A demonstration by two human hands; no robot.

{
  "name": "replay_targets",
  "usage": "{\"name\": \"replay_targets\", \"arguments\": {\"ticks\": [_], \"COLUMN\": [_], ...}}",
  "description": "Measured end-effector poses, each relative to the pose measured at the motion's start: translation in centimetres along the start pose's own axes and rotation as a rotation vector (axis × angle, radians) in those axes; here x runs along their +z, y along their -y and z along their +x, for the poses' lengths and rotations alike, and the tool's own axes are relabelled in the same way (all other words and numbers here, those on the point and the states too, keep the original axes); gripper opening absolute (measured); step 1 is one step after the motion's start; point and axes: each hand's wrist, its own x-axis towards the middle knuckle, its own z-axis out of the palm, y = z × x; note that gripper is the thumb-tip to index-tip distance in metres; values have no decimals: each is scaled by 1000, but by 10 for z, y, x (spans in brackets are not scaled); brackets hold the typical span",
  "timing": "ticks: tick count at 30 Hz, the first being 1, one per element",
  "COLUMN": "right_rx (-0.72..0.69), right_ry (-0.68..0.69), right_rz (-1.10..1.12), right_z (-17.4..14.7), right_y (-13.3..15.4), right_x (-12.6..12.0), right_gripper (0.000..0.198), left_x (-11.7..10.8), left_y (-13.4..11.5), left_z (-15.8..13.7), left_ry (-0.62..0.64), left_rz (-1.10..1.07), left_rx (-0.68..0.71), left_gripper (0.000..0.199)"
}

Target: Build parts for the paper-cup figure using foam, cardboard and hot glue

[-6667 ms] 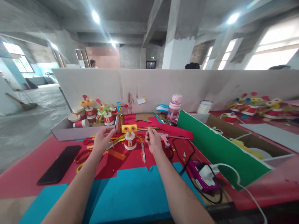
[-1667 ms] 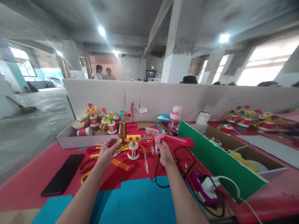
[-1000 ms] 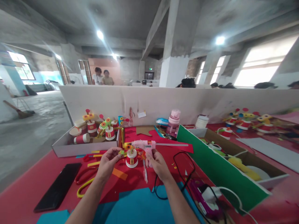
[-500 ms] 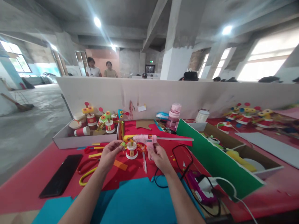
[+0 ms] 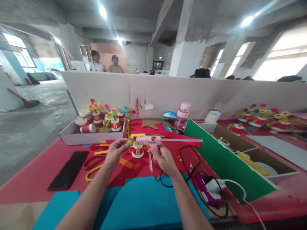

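Note:
My right hand is closed round the handle of a pink glue gun, whose nozzle points left. A long clear glue stick sticks out of its back end. Between thumb and fingertips, my left hand pinches a small green piece close to the nozzle; whether the two touch I cannot tell. Just below the gun, a red and white paper cup stands upside down on the red table. A clear pen lies beside the cup, and an orange paper strip lies near my left hand.
A black phone and scissors lie at the left. Behind them, a white box holds cup figures. At the right stand a green-sided box and a purple power strip with cables. Blue sheets cover the near edge.
The view has shifted slightly, so the table items appear a little further right and higher. The green piece is now nearer the glue gun's nozzle. Both hands keep their holds.

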Motion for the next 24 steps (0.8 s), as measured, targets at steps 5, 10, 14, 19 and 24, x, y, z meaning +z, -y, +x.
{"name": "replay_targets", "arguments": {"ticks": [5,10,14,19,24], "right_rx": [-4,5,1,7,-4], "right_ry": [19,23,11,14,6], "right_rz": [-32,-37,-54,-60,-58], "right_z": [-1,-2,-1,-1,-2], "right_y": [0,-1,-3,-4,-3], "right_x": [1,4,4,4,4], "right_gripper": [40,40,39,33,35], "left_x": [-1,-2,-3,-3,-4], "left_y": [2,4,4,4,6], "left_z": [1,2,1,1,2], "left_ry": [0,11,8,6,15], "left_rz": [34,67,84,105,96], "left_rx": [10,28,24,29,29], "left_gripper": [26,25,25,25,25]}}
